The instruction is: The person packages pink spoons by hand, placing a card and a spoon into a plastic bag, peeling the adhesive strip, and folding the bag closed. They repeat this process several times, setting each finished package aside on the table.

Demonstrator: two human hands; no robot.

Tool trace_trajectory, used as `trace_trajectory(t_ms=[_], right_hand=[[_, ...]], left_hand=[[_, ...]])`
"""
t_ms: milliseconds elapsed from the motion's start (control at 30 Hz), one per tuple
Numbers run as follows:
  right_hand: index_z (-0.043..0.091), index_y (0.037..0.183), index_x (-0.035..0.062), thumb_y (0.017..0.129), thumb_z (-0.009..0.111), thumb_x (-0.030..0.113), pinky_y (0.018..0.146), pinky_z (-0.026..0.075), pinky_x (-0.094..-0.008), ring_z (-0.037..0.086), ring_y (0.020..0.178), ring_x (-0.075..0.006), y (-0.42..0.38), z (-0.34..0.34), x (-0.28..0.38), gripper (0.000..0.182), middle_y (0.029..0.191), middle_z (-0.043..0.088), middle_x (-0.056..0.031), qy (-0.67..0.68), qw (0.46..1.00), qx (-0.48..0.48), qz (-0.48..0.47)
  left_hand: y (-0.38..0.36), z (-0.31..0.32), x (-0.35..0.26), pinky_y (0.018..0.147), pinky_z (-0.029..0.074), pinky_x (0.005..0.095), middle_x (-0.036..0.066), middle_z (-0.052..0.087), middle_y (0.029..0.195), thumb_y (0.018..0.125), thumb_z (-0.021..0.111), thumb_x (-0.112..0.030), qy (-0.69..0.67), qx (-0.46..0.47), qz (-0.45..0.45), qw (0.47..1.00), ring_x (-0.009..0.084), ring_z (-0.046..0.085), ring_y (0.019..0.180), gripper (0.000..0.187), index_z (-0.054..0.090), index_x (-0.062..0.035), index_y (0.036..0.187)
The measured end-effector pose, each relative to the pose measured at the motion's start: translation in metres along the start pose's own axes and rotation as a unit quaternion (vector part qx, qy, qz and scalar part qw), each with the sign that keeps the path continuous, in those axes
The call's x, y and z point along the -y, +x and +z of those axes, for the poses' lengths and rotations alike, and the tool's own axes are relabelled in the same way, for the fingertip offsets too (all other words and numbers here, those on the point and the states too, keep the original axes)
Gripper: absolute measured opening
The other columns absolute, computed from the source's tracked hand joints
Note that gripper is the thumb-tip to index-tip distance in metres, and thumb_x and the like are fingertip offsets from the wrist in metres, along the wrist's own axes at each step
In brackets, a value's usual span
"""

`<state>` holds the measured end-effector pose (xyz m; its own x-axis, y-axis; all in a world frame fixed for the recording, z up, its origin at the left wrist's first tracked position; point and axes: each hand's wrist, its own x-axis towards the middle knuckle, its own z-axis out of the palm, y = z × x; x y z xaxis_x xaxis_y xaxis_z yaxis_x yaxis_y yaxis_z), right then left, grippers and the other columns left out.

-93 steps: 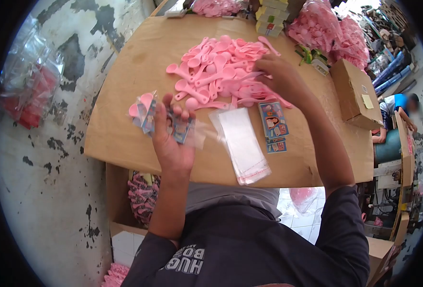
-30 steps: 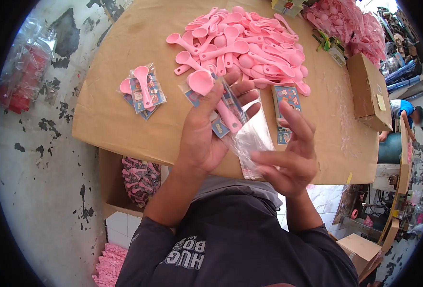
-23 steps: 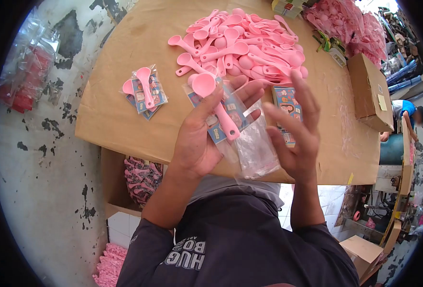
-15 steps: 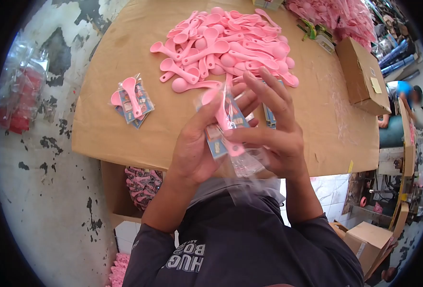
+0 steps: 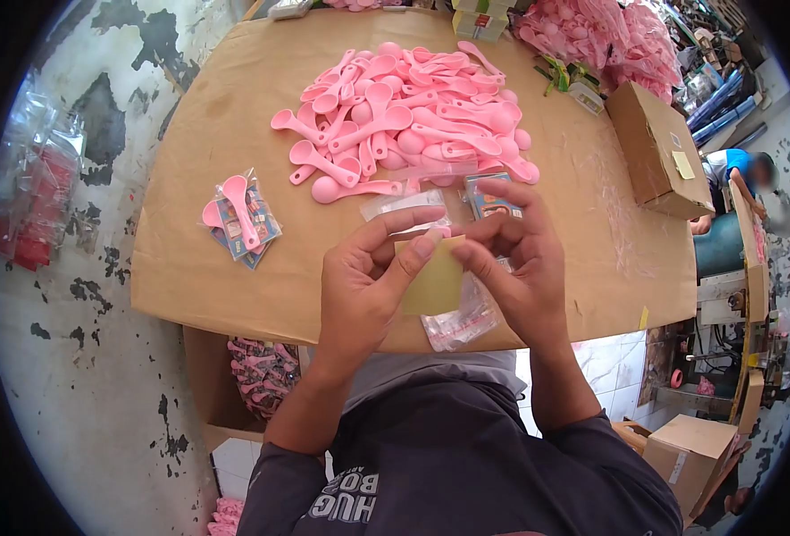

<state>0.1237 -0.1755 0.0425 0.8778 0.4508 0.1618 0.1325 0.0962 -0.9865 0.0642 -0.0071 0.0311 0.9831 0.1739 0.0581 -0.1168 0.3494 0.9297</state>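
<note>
Well off to the left of the heap of pink spoons (image 5: 404,116), clear plastic bags (image 5: 42,179) with something red among them hang against the patchy wall (image 5: 100,348). Left of the heap too, but lower than the surface (image 5: 180,170) and nearer my body, an open carton (image 5: 205,380) holds a mass of packed pink spoons (image 5: 265,380). Up on the surface, just left of the heap, lie at least two finished-looking packets (image 5: 243,219), overlapping, each with a pink spoon over a printed backing. On my side of the heap, my left hand (image 5: 359,286) pinches the top of a yellowish card (image 5: 432,279) between thumb and curled fingers; a bit of pink shows at its upper edge, and the rest behind it is hidden from me. Under it, between the heap and me, clear sleeves (image 5: 466,322) lie spread on the surface. Beyond the heap, slightly right, stand stacked yellow boxes (image 5: 480,22). Printed cards (image 5: 493,198) sit just on my side of the heap, partly covered by my right hand (image 5: 529,281), whose thumb and fingers grip the card's other upper corner. Past the heap to the right bulge bagged pink spoons (image 5: 582,36); right of the heap stands a cardboard box (image 5: 654,147), and farther right another person (image 5: 725,165) leans over.
</note>
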Motion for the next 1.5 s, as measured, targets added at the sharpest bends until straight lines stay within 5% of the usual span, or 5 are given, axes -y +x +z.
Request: trace_trajectory(t_ms=[367,633,800,1067,1500], right_hand=[[0.075,0.105,0.0058,0.076,0.078,0.0,0.088,0.05,-0.0412,0.062,0.105,-0.0294,0.021,0.003,0.009,0.031,0.12,0.067,-0.0111,-0.435,0.806,-0.139,-0.377],[0.072,0.099,0.0029,0.075,0.074,-0.005,0.086,0.052,-0.0398,0.064,0.101,-0.03,0.019,-0.002,0.008,0.025,0.114,0.069,-0.0118,-0.409,0.829,-0.144,-0.352],[0.065,0.097,0.0007,0.082,0.068,-0.008,0.084,0.054,-0.0375,0.067,0.098,-0.0285,0.022,-0.019,0.015,0.018,0.109,0.069,-0.0149,-0.363,0.863,-0.163,-0.31],[0.057,0.104,0.0005,0.099,0.053,0.003,0.071,0.049,-0.0242,0.059,0.071,-0.0126,0.017,-0.073,0.004,0.007,0.096,0.067,-0.0111,0.2,0.949,-0.053,-0.237],[0.062,0.129,0.0009,0.096,0.07,0.01,0.076,0.048,-0.0216,0.058,0.09,-0.0051,0.02,-0.032,0.017,0.035,0.106,0.071,-0.0035,-0.025,0.991,-0.004,-0.134]], left_hand=[[-0.012,0.013,0.0,0.05,0.038,0.0258,0.01,0.071,0.079,0.095,0.069,-0.006,0.245,0.013,0.067,0.967,0.0019,0.04,0.059,0.06,0.049,-0.0096,0.151],[-0.012,0.016,0.008,0.048,0.035,0.0276,0.007,0.063,0.066,0.092,0.071,-0.006,0.286,0.043,0.167,0.942,0.0087,0.034,0.051,0.063,0.049,-0.009,0.151],[-0.016,0.018,-0.011,0.079,0.054,0.0237,0.017,0.078,0.097,0.096,0.069,-0.005,0.227,0.078,0.0,0.971,0.0114,0.072,0.09,0.053,0.051,0.0019,0.145],[-0.005,0.007,-0.001,0.086,0.057,0.026,0.017,0.075,0.11,0.099,0.067,-0.005,-0.001,0.015,0.009,1.0,0.0143,0.071,0.098,0.025,0.063,0.0065,0.12],[-0.007,0.014,0.0,0.084,0.057,0.027,0.019,0.075,0.105,0.099,0.065,-0.003,0.062,0.045,0.005,0.997,0.0166,0.072,0.097,0.021,0.065,0.0089,0.116]])
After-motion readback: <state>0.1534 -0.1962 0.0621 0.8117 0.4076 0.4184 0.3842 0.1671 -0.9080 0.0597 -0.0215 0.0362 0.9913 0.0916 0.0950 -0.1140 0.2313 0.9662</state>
